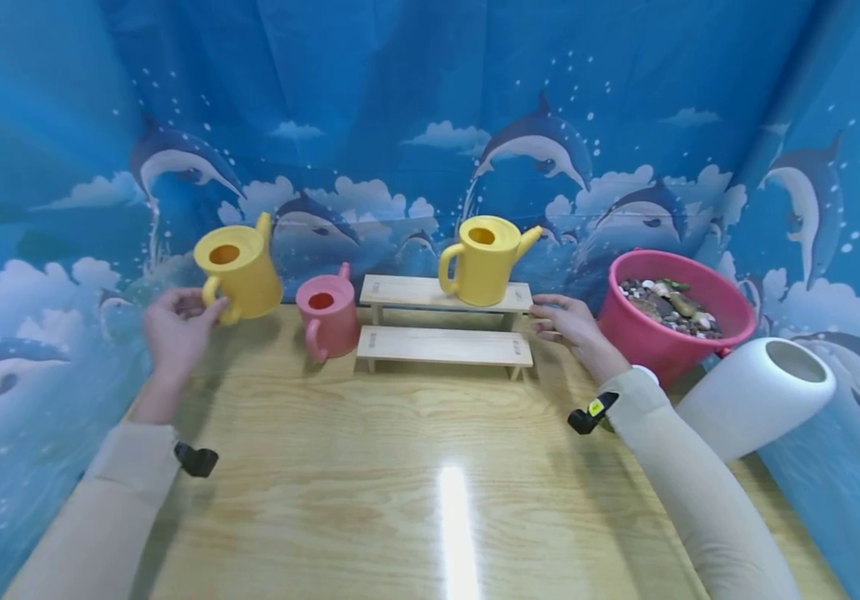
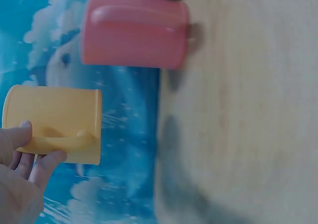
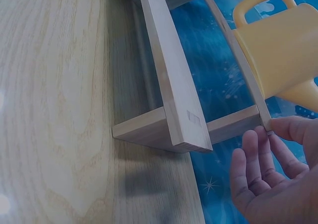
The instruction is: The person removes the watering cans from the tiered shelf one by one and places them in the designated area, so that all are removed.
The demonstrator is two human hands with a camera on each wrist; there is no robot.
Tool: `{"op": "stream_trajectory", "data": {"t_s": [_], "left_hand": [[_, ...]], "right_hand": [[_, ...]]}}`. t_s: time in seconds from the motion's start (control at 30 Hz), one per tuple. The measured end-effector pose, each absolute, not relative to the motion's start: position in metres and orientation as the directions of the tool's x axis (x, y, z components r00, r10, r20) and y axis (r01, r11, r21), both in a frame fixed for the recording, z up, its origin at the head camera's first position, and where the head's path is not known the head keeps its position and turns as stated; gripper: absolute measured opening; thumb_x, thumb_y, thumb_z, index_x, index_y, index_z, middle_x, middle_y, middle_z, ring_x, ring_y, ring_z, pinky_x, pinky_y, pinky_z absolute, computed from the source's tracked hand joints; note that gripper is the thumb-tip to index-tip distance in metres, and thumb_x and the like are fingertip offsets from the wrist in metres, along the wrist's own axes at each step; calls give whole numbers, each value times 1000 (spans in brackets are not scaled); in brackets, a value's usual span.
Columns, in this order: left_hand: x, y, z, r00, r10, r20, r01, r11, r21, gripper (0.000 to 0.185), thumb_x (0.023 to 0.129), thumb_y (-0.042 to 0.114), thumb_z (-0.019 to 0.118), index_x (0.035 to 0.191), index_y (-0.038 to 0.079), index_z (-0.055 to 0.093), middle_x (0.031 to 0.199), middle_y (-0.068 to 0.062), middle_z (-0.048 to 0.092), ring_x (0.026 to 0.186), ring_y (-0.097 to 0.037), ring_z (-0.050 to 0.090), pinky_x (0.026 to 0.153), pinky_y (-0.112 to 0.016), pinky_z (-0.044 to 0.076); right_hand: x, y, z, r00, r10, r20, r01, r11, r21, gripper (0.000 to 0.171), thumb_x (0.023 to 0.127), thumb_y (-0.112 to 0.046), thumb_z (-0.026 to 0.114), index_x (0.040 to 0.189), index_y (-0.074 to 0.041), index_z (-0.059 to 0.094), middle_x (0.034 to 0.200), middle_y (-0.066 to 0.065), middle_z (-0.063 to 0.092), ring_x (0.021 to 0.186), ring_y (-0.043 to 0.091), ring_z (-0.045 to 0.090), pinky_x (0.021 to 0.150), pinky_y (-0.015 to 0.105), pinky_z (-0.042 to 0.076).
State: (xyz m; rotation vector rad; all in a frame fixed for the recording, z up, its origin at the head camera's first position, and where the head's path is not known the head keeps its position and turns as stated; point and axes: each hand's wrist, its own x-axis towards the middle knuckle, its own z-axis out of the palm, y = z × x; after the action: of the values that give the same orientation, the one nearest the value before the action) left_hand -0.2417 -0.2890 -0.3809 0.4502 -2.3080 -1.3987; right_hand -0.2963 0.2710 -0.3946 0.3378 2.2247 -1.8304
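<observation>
The left hand [image 1: 175,329] grips the handle of a yellow watering can [image 1: 238,271], with the thumb and fingers curled around the handle. This can is lifted above the table [image 1: 370,467] and is tilted a little; it stands at 10 o'clock from the middle of the table. In the left wrist view the fingers [image 2: 47,167] are closed on the handle, and the can's body [image 2: 54,117] is off the wood.

Just beside it, at 3 o'clock from the lifted can, a pink watering can [image 1: 327,315] stands upright on the table. It is close to the left end of a wooden step shelf [image 1: 441,346] with 2 levels.

On the upper level of the shelf a second yellow watering can [image 1: 484,258] stands upright, with its spout toward 2 o'clock.

The right hand [image 1: 568,325] is at the right end of the shelf. Its fingers are nearly straight and relaxed and hold nothing; in the right wrist view the fingertips [image 3: 263,134] touch the end of the upper board.

At 3 o'clock from the right hand is a pink bucket [image 1: 628,329] filled with pebbles [image 1: 666,304]. A white vase [image 1: 756,400] lies on its side at 5 o'clock from the bucket.
</observation>
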Motion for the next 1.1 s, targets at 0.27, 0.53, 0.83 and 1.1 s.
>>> {"op": "stream_trajectory", "data": {"t_s": [0.27, 0.53, 0.83, 1.1], "left_hand": [[-237, -285, -412, -887, -450, 105, -128, 458, 880, 46, 96, 23, 78, 131, -3, 64, 111, -5, 70, 77, 13, 55, 69, -2, 53], [-234, -275, -435, -893, -443, 81, -158, 478, 864, 45, 97, 26, 78, 129, -3, 64, 129, -24, 69, 76, 14, 52, 67, -1, 50], [-231, -274, -444, -906, -419, 65, -156, 473, 867, 44, 97, 23, 78, 128, -5, 63, 129, -28, 70, 74, 15, 53, 67, -2, 53], [-229, -274, -447, -917, -391, 80, -136, 496, 858, 46, 95, 24, 80, 128, -5, 64, 127, -28, 71, 74, 16, 53, 68, -2, 52]], "right_hand": [[-296, 270, -394, -940, 24, -340, 339, 190, -922, 57, 107, -23, 63, 159, -9, 45, 127, 6, 67, 81, 3, 71, 89, 24, 64], [-296, 271, -395, -941, 32, -337, 337, 194, -921, 56, 107, -23, 62, 159, -9, 45, 108, -6, 68, 81, 2, 71, 88, 22, 64], [-296, 270, -394, -941, 33, -336, 335, 192, -922, 56, 107, -23, 63, 158, -8, 46, 104, -8, 69, 80, 2, 71, 88, 22, 64], [-295, 270, -393, -940, 31, -339, 338, 203, -919, 56, 107, -24, 62, 159, -9, 45, 113, -3, 69, 82, 2, 71, 88, 22, 64]]}}
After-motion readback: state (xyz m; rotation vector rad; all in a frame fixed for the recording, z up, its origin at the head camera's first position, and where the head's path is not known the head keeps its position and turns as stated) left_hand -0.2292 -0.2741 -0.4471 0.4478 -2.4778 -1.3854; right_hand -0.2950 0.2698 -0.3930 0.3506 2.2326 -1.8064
